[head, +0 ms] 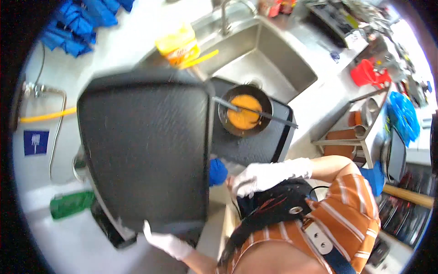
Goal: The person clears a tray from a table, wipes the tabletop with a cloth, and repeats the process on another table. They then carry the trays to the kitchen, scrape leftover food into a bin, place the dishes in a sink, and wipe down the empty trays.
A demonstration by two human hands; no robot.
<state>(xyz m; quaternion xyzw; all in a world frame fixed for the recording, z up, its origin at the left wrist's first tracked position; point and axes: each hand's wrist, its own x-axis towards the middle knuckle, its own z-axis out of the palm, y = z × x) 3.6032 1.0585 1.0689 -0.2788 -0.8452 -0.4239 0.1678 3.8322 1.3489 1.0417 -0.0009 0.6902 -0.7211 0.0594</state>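
A large black tray [147,147] stands tilted before me, its ribbed flat face in view. My left hand [167,242], in a white glove, grips its lower edge with the thumb over the rim. My right hand [261,177], also white-gloved, is curled close to my body, beside the tray's right side. By its fingertips shows a bunched blue thing [217,172], partly hidden by the tray. Whether the right hand holds anything is unclear. Beyond it, a dark round pan [236,131] with orange liquid [243,116] sits on a second black tray [244,147]; a long dark utensil [277,120] lies across the pan.
A steel sink [287,61] with a faucet [224,20] lies behind the pan. A yellow packet [179,42] rests at its left rim. A green object [72,204] is at lower left, a yellow hose [49,115] at left. A shelf unit [369,144] and red bucket [363,73] stand right.
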